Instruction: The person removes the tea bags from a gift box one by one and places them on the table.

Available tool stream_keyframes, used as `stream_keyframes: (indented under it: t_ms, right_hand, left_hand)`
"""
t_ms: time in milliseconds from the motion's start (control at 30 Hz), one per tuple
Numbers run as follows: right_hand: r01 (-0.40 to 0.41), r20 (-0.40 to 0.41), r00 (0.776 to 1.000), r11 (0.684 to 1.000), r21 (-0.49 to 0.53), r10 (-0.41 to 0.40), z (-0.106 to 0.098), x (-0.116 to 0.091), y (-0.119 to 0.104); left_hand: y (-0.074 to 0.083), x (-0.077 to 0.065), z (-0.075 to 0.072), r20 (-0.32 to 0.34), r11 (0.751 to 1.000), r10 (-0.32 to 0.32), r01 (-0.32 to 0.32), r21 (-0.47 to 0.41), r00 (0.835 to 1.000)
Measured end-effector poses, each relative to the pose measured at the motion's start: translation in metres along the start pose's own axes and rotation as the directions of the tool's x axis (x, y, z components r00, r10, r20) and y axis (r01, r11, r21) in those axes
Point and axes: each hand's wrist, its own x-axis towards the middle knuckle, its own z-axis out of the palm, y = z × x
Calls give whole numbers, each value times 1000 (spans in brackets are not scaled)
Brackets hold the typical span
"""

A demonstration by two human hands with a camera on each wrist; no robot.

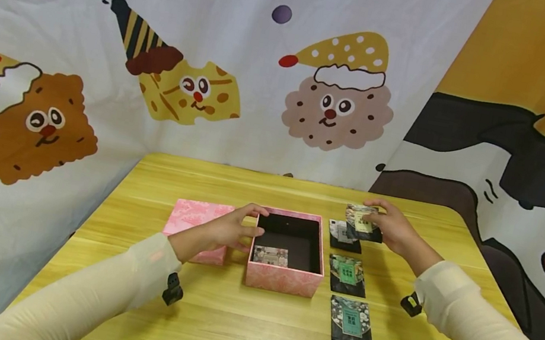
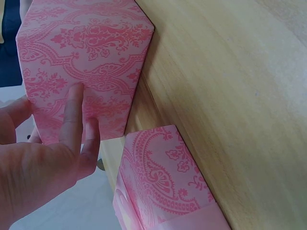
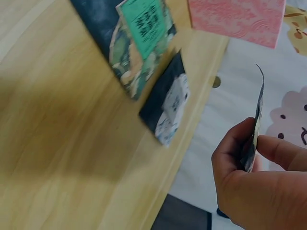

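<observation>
My left hand grips the left wall of an open pink patterned box. In the left wrist view, two fingertips touch the outside of that box, while the thumb is at the rim. Inside, at the near end of the dark interior, lies a floral sachet. My right hand pinches a dark sachet with a yellow label between thumb and fingers. It is held above the table; the right wrist view shows this sachet edge-on. Behind it is a grey-labelled sachet.
A green-labelled sachet and a teal-labelled sachet lie in a column right of the box. The pink lid rests on the wooden table to the left. A printed cartoon curtain hangs behind the table.
</observation>
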Motion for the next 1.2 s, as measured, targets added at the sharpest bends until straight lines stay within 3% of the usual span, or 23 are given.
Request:
stream_keyframes:
  t_ms: [700,1000,1200]
  right_hand:
    - [-56,-64,997,995,-86,51,-32,2,35]
    - [-83,-120,991,979,-185,61,-46,4,51]
    - [-100,-127,989,979,-177,78,-50,3,56]
  left_hand:
    - [-1,1,1,5,1000,-8,8,-1,1000]
    - [-1,1,0,3,1000,0,-1,13,1000]
    - [-3,3,-1,7,1000,12,-12,17,1000]
